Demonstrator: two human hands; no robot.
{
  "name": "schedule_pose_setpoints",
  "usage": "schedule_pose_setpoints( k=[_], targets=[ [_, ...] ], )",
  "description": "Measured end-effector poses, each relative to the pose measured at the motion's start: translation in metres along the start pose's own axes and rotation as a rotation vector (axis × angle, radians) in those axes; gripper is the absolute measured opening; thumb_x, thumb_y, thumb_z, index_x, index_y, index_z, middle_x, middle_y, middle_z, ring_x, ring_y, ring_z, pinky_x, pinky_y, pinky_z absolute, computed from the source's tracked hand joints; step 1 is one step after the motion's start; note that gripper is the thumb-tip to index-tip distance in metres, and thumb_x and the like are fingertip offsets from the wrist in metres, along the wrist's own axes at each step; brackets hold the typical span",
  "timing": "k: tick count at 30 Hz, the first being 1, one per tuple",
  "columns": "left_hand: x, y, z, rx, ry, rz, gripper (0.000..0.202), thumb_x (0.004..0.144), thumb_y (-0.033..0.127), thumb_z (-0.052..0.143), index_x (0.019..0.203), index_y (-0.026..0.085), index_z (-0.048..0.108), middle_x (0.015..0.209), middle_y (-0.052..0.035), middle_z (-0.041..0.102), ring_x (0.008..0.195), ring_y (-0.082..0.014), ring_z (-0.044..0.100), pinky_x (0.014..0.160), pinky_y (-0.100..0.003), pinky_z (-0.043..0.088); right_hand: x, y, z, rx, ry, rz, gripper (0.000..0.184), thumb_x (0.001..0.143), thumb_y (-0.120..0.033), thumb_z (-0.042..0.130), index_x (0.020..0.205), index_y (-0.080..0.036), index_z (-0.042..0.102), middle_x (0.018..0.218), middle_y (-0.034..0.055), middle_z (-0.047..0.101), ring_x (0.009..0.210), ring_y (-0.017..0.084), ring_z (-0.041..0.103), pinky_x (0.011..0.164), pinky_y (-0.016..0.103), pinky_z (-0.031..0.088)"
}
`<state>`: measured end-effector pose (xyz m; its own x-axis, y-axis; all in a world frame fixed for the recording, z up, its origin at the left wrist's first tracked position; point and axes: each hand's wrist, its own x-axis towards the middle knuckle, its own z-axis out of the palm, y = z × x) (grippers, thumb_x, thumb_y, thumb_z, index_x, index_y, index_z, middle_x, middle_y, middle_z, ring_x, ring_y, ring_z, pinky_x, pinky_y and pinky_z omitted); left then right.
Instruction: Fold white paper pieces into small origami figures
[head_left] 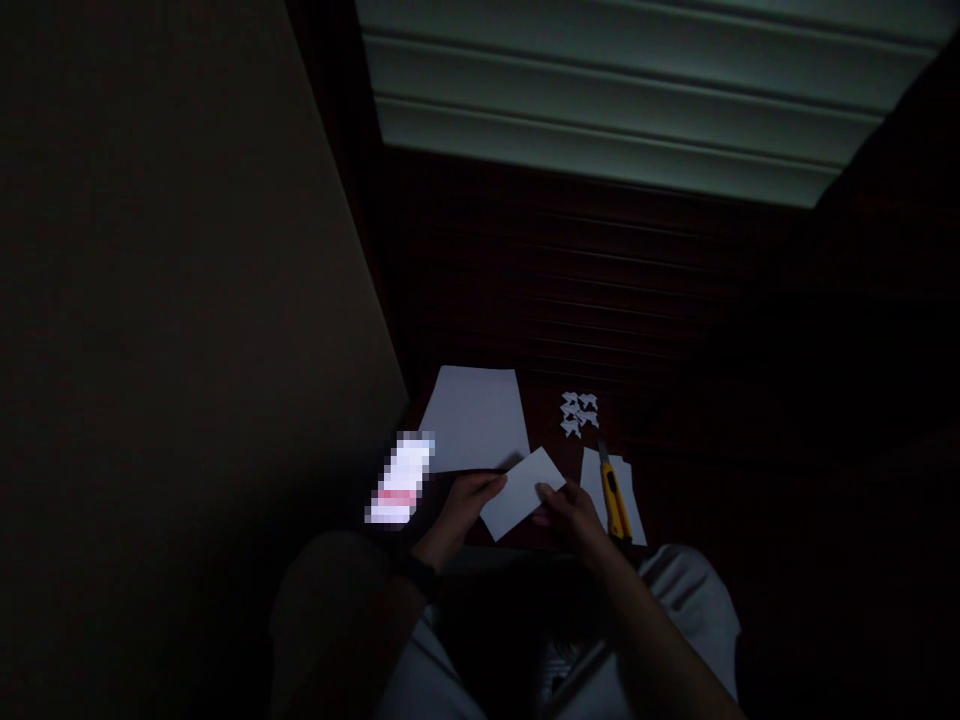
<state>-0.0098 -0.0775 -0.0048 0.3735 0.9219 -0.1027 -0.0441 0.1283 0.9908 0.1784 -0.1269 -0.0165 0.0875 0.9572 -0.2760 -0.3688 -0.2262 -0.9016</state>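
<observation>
In a dim room, both hands hold one small white sheet of paper (521,492) over a dark floor. My left hand (466,510) pinches the sheet's left edge, with a dark band on its wrist. My right hand (574,515) pinches the sheet's right edge. A yellow utility knife (615,495) lies just right of my right hand on a white paper strip (628,500). A larger white sheet (476,417) lies flat beyond my left hand.
Several small folded white paper pieces (578,412) are grouped beyond the knife. A bright blurred object (400,480) lies left of my left hand. A pale wall (172,300) stands at left, dark wood panelling (585,270) and pale blinds (622,90) ahead. My knees show below.
</observation>
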Motion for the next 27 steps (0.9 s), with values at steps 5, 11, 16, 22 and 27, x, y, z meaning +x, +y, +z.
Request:
schedule_pose_setpoints(
  k=[5,11,16,22,27],
  targets=[
    [0.0,0.001,0.005,0.039,-0.035,-0.055,0.043,0.073,0.046,0.056,0.095,0.009,0.065,0.086,-0.0098,0.068,0.076,-0.0211,0.06,0.067,-0.03,0.044,0.005,0.002,0.006,0.182,0.05,-0.027,0.037,0.065,-0.038,0.069,0.092,-0.014,0.059,0.087,0.0079,0.065,0.079,0.022,0.061,0.064,0.032,0.05],
    [0.0,0.002,0.002,0.047,-0.055,-0.068,0.042,0.07,0.045,0.059,0.092,0.011,0.067,0.084,-0.0086,0.068,0.078,-0.0208,0.061,0.07,-0.03,0.044,0.011,0.002,-0.004,0.203,0.18,-0.023,0.036,0.06,-0.038,0.072,0.083,-0.012,0.062,0.081,0.0088,0.066,0.074,0.022,0.062,0.059,0.031,0.05],
    [-0.003,0.004,0.001,0.041,-0.138,-0.102,0.04,0.072,0.044,0.057,0.093,0.011,0.066,0.09,-0.0093,0.068,0.083,-0.0213,0.061,0.074,-0.031,0.044,0.013,-0.003,-0.011,0.196,0.221,-0.058,0.036,0.06,-0.038,0.072,0.084,-0.013,0.062,0.083,0.0089,0.067,0.074,0.022,0.062,0.06,0.031,0.05],
    [-0.005,0.008,0.0,0.106,-0.149,-0.08,0.038,0.073,0.042,0.057,0.091,0.01,0.067,0.088,-0.0102,0.068,0.082,-0.0219,0.061,0.075,-0.032,0.044,0.01,-0.014,-0.009,0.153,0.206,-0.1,0.029,0.063,-0.037,0.069,0.08,-0.015,0.063,0.079,0.0073,0.067,0.069,0.02,0.063,0.059,0.029,0.05],
    [-0.004,0.005,-0.004,0.235,-0.19,-0.081,0.038,0.073,0.044,0.055,0.088,0.011,0.067,0.083,-0.0094,0.069,0.078,-0.0199,0.062,0.07,-0.029,0.045,0.016,-0.023,-0.023,0.133,0.293,-0.134,0.027,0.062,-0.036,0.071,0.076,-0.015,0.062,0.073,0.0058,0.066,0.061,0.018,0.062,0.051,0.027,0.048]
  ],
)
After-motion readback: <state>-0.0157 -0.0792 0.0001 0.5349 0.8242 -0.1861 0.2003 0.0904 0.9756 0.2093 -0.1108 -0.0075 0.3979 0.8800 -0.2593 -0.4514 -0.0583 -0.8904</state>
